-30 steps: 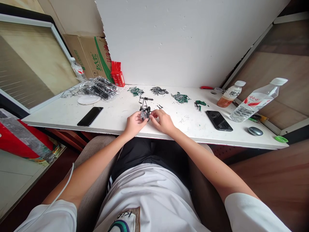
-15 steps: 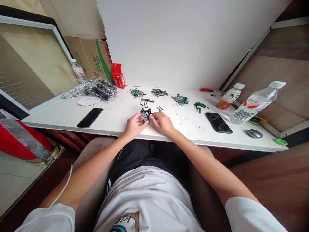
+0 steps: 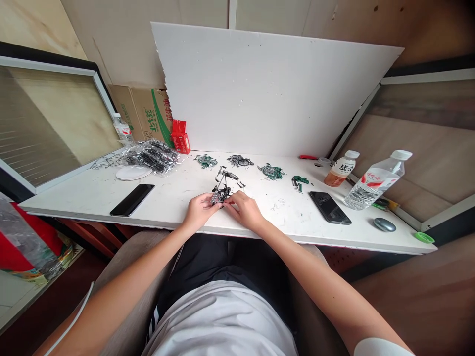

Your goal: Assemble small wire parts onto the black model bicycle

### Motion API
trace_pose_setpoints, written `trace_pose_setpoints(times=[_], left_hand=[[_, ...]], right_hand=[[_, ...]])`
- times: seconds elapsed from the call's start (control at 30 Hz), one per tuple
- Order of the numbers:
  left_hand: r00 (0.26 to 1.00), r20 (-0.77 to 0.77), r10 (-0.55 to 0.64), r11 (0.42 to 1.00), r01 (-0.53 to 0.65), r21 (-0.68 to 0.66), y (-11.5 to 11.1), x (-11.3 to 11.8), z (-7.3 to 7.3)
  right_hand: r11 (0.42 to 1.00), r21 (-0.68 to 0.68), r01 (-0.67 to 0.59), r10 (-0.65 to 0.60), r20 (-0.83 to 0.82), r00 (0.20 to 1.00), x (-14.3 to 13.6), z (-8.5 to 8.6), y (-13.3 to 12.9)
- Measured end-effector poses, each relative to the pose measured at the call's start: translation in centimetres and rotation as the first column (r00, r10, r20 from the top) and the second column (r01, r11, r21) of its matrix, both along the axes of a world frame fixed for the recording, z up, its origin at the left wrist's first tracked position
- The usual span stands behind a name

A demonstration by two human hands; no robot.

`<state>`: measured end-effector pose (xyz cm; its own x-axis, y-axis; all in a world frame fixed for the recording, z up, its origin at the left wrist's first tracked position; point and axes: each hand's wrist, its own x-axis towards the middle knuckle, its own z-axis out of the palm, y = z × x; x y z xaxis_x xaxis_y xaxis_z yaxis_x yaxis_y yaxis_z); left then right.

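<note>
Near the front edge of the white table [image 3: 285, 217], my left hand [image 3: 199, 210] grips a small black model [image 3: 221, 190] with thin frame parts, which looks like a miniature bicycle. My right hand [image 3: 245, 208] is at the model's right side, its thumb and fingertips pinched together against the lower part. Whether a small piece sits between those fingertips is too small to tell. Loose black pieces [image 3: 241, 185] lie just beyond my right hand. Farther back are a black pile [image 3: 240, 160], a green and black pile [image 3: 206, 161] and another green pile [image 3: 272, 171].
Left: a phone [image 3: 132, 200], a white disc [image 3: 133, 172], bagged black parts [image 3: 154, 155], a red box [image 3: 180, 138]. Right: green pieces [image 3: 300, 179], a second phone [image 3: 329, 207], two bottles [image 3: 339, 170] [image 3: 376, 180], a mouse [image 3: 385, 224], a green cap [image 3: 424, 238]. A white board [image 3: 274, 94] stands behind.
The camera view has tilted up, so the table and hands appear lower. Both hands stay at the model, with my right fingertips now closer to its lower part.
</note>
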<state>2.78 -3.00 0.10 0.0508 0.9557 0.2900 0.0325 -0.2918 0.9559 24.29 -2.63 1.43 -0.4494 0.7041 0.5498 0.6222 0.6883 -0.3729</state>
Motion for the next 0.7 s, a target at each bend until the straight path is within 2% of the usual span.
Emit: trace_pose_setpoints(times=[0.2,0.43,0.7], left_hand=[[0.999,0.032,0.0,0.999,0.001,-0.036,-0.53,0.28,0.41],[0.999,0.049,-0.01,0.999,0.013,-0.051,-0.67,0.47,0.22],[0.977,0.109,-0.184,0.982,0.187,-0.019,-0.43,0.02,0.0]], right_hand=[[0.996,0.035,0.08,-0.079,-0.008,0.997,0.02,-0.14,-0.07],[0.997,0.03,0.066,-0.065,-0.036,0.997,0.1,-0.01,-0.09],[0.995,-0.102,0.006,-0.035,-0.287,0.957,0.58,0.02,0.55]])
